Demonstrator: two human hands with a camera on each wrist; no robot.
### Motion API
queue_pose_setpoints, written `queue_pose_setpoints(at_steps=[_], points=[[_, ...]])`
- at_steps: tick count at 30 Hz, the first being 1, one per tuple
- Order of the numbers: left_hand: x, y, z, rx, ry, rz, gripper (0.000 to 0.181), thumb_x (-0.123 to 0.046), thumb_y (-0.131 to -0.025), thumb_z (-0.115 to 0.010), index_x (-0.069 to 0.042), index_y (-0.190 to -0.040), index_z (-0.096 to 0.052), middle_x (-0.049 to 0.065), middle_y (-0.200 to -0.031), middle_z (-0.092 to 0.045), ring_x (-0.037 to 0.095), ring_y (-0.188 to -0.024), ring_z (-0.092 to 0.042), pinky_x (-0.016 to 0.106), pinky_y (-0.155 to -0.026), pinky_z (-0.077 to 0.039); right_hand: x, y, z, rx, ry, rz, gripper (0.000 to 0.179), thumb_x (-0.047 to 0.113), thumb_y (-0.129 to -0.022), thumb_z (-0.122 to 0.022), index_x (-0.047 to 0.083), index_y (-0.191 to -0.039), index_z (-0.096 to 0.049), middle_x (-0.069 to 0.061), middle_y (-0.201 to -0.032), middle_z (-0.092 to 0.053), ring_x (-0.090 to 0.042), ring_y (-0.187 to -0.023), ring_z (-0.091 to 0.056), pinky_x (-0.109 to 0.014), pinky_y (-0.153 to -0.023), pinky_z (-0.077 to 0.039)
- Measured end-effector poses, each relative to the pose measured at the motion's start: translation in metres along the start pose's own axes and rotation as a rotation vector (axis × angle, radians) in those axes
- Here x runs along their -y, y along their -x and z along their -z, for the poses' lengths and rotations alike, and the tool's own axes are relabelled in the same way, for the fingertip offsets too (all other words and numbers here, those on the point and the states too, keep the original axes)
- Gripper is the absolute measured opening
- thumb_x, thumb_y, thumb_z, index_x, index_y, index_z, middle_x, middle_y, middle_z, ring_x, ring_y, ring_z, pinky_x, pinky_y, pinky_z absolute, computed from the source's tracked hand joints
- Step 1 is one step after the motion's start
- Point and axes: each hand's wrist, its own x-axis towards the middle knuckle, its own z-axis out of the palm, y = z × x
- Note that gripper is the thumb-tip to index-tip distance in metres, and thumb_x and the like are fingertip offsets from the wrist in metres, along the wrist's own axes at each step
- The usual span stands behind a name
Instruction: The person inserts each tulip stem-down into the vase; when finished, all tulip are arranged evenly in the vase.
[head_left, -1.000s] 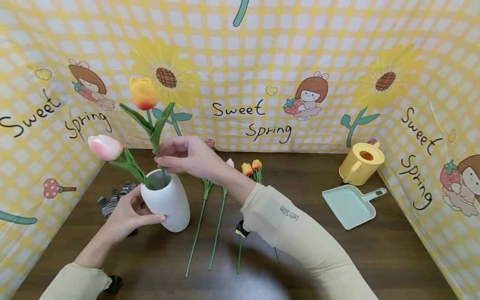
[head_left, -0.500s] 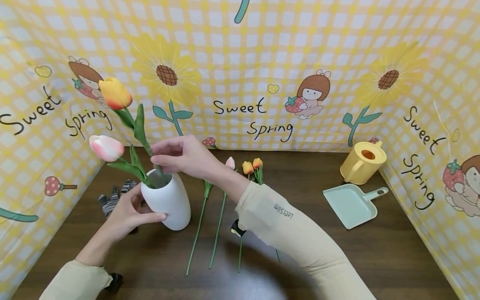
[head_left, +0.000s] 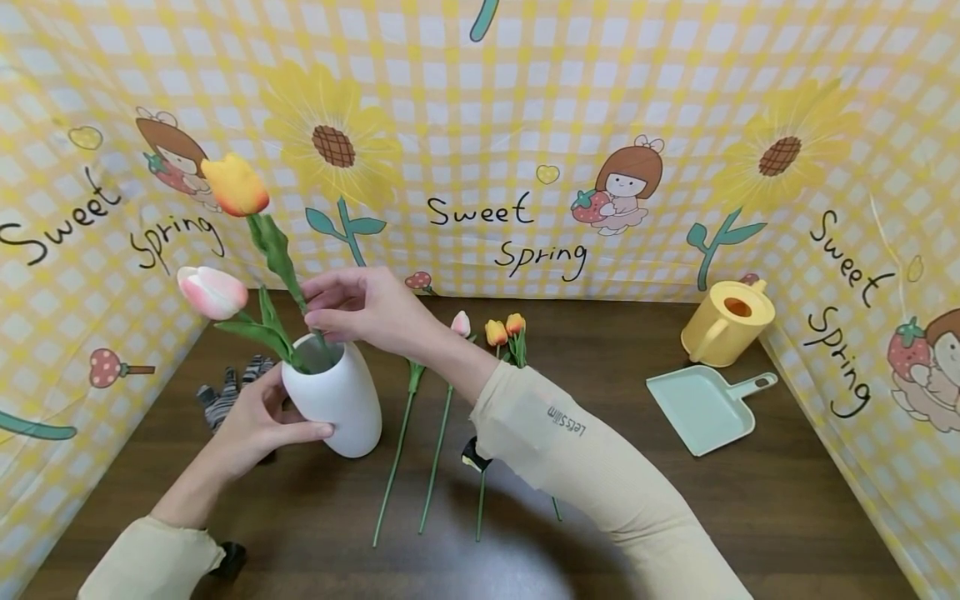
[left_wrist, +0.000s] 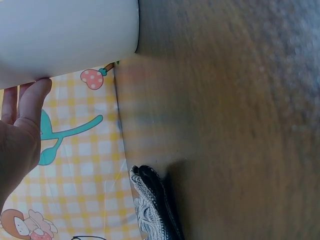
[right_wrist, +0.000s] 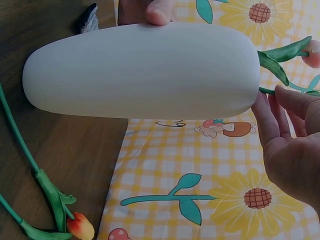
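Observation:
A white vase point(head_left: 341, 408) stands on the dark wooden table, gripped by my left hand point(head_left: 255, 425) with the thumb on its near side. Inside its mouth leans a pink-and-white tulip point(head_left: 213, 293), tilted left. My right hand point(head_left: 367, 308) pinches the stem of a yellow-orange tulip point(head_left: 236, 187) just above the rim; the stem's lower end is hidden in the vase. In the right wrist view, thumb and fingers of that hand point(right_wrist: 295, 125) meet at the green stem beside the rim. The left wrist view has fingers point(left_wrist: 35, 102) touching the vase wall.
Several tulips point(head_left: 432, 467) lie on the table right of the vase, partly under my right forearm. Farther right are a yellow watering can point(head_left: 726, 329) and a pale green dustpan point(head_left: 705, 408). Grey striped gloves point(head_left: 217, 404) lie behind my left hand. Checked cloth surrounds the table.
The yellow-orange tulip has tipped to the left, and its leaves have turned. My right hand has shifted slightly left with the stem. My left hand and the vase stay in place.

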Motion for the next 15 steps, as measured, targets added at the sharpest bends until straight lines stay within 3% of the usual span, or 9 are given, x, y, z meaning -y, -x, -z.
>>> queue_pose_setpoints(at_steps=[15], points=[[-0.0014, 0.0000, 0.0004, 0.001, -0.016, 0.011, 0.072, 0.006, -0.079, -0.082, -0.013, -0.141, -0.050, 0.011, -0.127, -0.062, 0.021, -0.107, -0.066, 0.032, -0.081, -0.060, -0.0057, -0.0008, -0.0038, -0.028, 0.090, 0.047, 0.025, -0.002, -0.090, -0.075, -0.002, -0.114, -0.069, -0.006, -0.094, -0.072, -0.012, -0.085, -0.069, -0.031, -0.078, -0.060]])
